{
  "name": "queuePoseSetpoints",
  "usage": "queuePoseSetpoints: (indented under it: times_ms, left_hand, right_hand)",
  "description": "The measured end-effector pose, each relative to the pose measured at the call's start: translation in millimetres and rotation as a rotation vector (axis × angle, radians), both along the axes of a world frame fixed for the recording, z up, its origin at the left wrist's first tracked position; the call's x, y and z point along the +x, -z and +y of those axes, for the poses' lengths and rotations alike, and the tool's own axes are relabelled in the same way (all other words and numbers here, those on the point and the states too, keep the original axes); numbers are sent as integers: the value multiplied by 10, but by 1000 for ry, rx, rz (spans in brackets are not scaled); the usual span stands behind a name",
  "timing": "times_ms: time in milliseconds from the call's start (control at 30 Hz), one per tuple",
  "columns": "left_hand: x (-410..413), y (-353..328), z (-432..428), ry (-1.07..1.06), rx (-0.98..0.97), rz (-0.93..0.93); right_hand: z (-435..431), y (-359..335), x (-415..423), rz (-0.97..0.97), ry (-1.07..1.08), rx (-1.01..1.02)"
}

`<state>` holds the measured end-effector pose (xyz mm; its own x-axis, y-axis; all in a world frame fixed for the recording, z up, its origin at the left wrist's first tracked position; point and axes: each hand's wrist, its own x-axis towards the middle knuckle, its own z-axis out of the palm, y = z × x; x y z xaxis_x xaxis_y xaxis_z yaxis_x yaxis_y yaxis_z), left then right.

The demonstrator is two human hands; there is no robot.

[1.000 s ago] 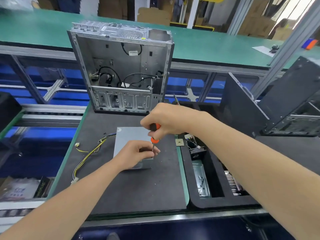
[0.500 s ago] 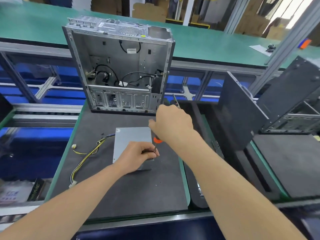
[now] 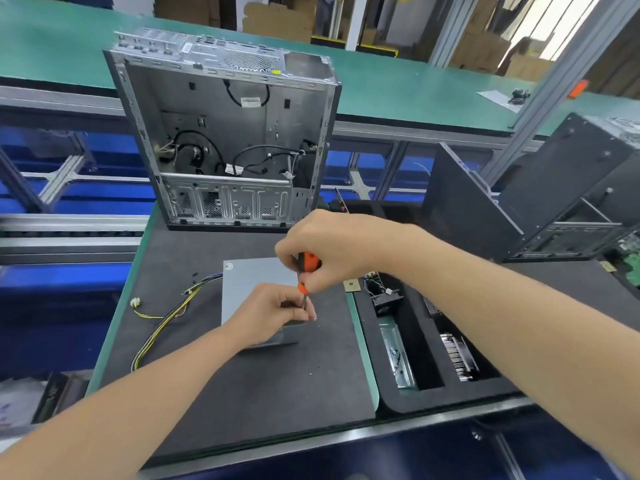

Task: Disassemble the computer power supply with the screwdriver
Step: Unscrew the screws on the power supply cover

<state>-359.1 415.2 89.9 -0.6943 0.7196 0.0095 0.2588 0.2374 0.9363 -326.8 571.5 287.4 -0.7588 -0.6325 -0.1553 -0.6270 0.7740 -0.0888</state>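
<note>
Dark foam matting (image 3: pixel 242 393) carries the grey power supply (image 3: pixel 249 282), lying flat with its yellow-and-black cables (image 3: pixel 166 317) trailing left. Over its near right corner the orange-handled screwdriver (image 3: pixel 309 263) stands upright: the right hand (image 3: pixel 332 244) wraps the handle from above to turn it, while the left hand (image 3: pixel 273 313) rests on the casing and pinches the shaft low down, apparently to keep the tip seated in a screw. Behind stands the gutted computer case (image 3: pixel 225 133); a black parts tray (image 3: pixel 433 393) lies alongside.

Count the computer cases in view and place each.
2. The open silver metal computer case stands upright behind the grey metal power supply; the black computer case sits far right, partly cropped. Others may be hidden.
</note>
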Motion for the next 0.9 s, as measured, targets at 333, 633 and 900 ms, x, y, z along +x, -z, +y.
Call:
queuePoseSetpoints:
  times_ms: [333,633,900]
  left_hand:
    - [-26,61,14,9,7,-24]
    - [11,6,12,-3,65,-124]
    - [63,-20,32,-77,72,-94]
  right_hand:
    - [-137,290,36,168,672,-69]
    - [339,11,-93,-95,-123,-11]
    - [-22,246,169,280,728,119]
